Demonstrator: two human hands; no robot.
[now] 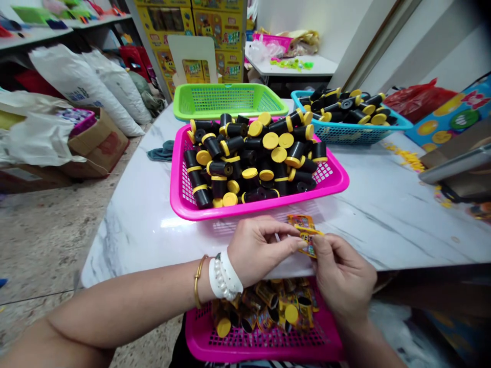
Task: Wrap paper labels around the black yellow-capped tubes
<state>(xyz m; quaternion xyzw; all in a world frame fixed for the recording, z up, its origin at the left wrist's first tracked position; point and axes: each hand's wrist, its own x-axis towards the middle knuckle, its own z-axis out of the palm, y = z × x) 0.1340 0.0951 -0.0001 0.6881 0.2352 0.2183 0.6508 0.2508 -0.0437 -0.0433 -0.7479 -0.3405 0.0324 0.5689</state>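
Between my two hands is a small orange printed wrapper [308, 244], held just above the table's front edge. My left hand [263, 248] pinches its left side with thumb and forefinger. On the right side, my right hand [341, 271] grips it with thumb and bent fingers. Another orange printed piece [301, 221] shows just behind it; whether the two are joined I cannot tell. Below my hands, a pink basket [264, 353] holds black cylinders with yellow caps in orange printed film. Beyond them, a second pink basket [245, 210] is heaped with unwrapped black cylinders [232, 145] with yellow caps.
A green basket [230, 113] stands at the back of the marble-patterned table [383, 220]. To its right, a blue basket [356, 135] holds more black cylinders. A dark cloth [161, 152] lies left, yellow bits [406, 157] right. White sacks [92, 87] and a carton [97, 145] fill the floor at left.
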